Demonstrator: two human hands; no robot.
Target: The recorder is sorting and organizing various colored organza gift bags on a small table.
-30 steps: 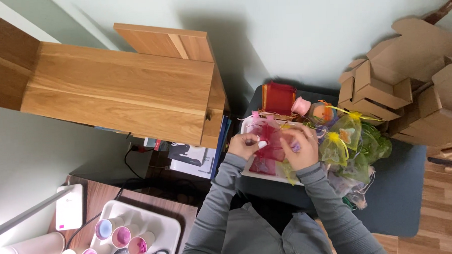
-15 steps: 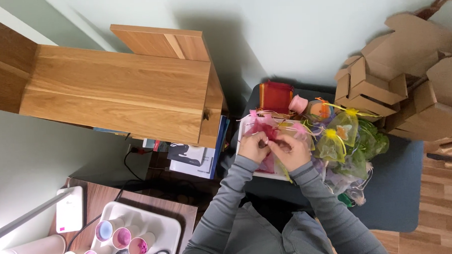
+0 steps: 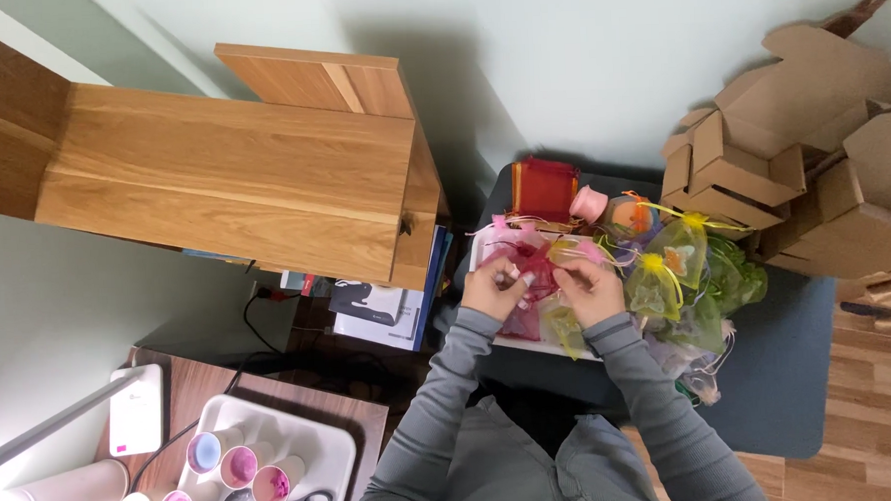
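Our fingers (image 3: 518, 276) are pinched in close on a small magenta organza drawstring pouch (image 3: 535, 273), the left hand (image 3: 494, 290) closed on its left edge and the right hand (image 3: 590, 290) closed on its right side near the thin pale ribbon; how tightly each fingertip grips we cannot tell, since the backs of our hands cover them. The pouch sits between our hands, just above the flat white tray (image 3: 543, 344) on the dark grey padded surface (image 3: 775, 367). It looks to lie with its long axis running near to far, mouth and ribbon ends toward the far side, though the sheer fabric is too crumpled to be sure. We judge the main risk to be the ribbon slipping from the pinch, or snagging on the loose ribbons of the neighbours, because a heap of yellow and green organza pouches (image 3: 688, 281) lies touching our right hand. A sharp pull could also drag those off the right edge. Farther off are a folded red fabric pouch (image 3: 547, 186), stacked brown cardboard boxes (image 3: 808, 179) on the right, and a light wooden cabinet (image 3: 236, 179) on the left.
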